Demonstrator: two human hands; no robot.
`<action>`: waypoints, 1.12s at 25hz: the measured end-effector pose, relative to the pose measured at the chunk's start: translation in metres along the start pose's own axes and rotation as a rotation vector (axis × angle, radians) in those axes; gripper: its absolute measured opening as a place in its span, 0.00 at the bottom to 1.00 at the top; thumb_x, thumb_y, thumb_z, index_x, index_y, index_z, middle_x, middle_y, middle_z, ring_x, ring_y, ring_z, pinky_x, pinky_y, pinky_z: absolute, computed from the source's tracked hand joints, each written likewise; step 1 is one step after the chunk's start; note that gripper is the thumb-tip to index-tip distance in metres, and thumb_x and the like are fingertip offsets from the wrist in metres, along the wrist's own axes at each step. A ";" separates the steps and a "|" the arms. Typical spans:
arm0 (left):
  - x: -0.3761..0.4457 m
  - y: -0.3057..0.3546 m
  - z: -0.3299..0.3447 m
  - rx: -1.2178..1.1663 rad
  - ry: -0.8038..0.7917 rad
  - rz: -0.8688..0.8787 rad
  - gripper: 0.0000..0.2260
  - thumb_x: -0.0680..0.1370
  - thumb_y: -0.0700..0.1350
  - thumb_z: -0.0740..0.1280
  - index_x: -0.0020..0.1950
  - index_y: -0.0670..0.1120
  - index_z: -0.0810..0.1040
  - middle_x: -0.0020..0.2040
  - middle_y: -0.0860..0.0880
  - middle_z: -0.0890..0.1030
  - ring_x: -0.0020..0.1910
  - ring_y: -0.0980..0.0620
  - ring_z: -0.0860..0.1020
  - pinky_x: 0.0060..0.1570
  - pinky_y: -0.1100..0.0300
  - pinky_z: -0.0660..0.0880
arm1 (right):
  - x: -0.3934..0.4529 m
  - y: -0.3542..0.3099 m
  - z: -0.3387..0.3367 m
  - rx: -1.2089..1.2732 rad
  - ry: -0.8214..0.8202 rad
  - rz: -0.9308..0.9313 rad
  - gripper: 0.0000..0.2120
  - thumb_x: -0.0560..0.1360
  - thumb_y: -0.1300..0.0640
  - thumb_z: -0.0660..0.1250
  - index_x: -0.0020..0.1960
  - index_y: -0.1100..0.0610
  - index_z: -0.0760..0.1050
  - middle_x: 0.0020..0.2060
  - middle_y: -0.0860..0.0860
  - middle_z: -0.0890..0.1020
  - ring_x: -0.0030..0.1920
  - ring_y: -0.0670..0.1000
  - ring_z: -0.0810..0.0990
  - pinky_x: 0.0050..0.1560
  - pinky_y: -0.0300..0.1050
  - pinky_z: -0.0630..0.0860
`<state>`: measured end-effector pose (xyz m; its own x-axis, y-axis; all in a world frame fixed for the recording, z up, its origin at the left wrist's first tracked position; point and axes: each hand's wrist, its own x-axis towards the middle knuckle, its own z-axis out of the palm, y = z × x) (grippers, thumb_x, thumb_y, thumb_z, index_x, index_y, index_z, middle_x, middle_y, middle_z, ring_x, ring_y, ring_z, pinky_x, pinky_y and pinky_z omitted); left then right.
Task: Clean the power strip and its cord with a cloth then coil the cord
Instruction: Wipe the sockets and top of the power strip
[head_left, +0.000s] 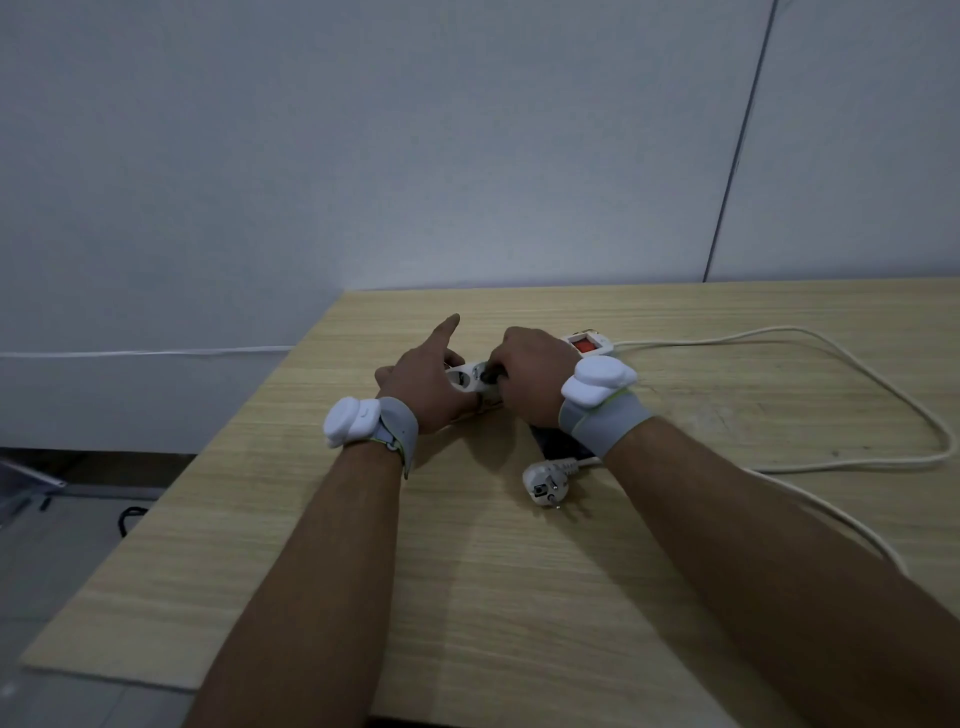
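A white power strip (465, 378) with a red switch (587, 343) lies across the middle of the wooden table (519, 597). My left hand (423, 384) grips its left end, with the index finger stretched out towards the wall. My right hand (527, 374) is curled over the strip's middle and presses a dark cloth (490, 372) onto a socket. More dark cloth (558, 441) shows under my right wrist. The white cord (883, 384) leaves the switch end, loops wide to the right and comes back to the plug (545, 483), which lies loose near my right forearm.
The table's back edge meets a pale wall. Its left edge drops to the floor, where dark objects (130, 517) stand. Both wrists wear grey bands with white devices. The cord loop covers the table's right side.
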<state>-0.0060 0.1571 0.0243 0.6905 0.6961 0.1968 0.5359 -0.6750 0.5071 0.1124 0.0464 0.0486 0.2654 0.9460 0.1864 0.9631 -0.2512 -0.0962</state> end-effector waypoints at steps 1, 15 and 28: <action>0.000 0.000 0.000 -0.010 0.001 -0.003 0.45 0.69 0.53 0.74 0.78 0.59 0.51 0.54 0.57 0.77 0.58 0.50 0.76 0.52 0.53 0.57 | -0.001 -0.003 -0.002 0.023 -0.010 -0.025 0.12 0.76 0.60 0.61 0.55 0.58 0.80 0.53 0.55 0.77 0.53 0.56 0.77 0.45 0.43 0.69; -0.001 0.000 -0.001 0.009 0.006 -0.002 0.44 0.68 0.52 0.74 0.77 0.60 0.51 0.53 0.59 0.76 0.58 0.50 0.76 0.53 0.52 0.60 | -0.003 0.013 -0.018 0.039 -0.133 -0.176 0.18 0.75 0.63 0.59 0.57 0.51 0.81 0.57 0.51 0.81 0.55 0.56 0.78 0.57 0.50 0.75; 0.002 -0.004 -0.001 0.054 -0.003 0.018 0.44 0.68 0.53 0.74 0.77 0.60 0.52 0.57 0.57 0.77 0.58 0.49 0.75 0.52 0.52 0.60 | -0.003 0.034 -0.017 0.128 -0.079 -0.101 0.15 0.71 0.60 0.63 0.51 0.48 0.84 0.52 0.50 0.84 0.51 0.54 0.80 0.55 0.46 0.76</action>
<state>-0.0076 0.1614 0.0230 0.7015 0.6832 0.2026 0.5492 -0.6995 0.4573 0.1453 0.0317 0.0614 0.1587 0.9794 0.1248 0.9699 -0.1310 -0.2053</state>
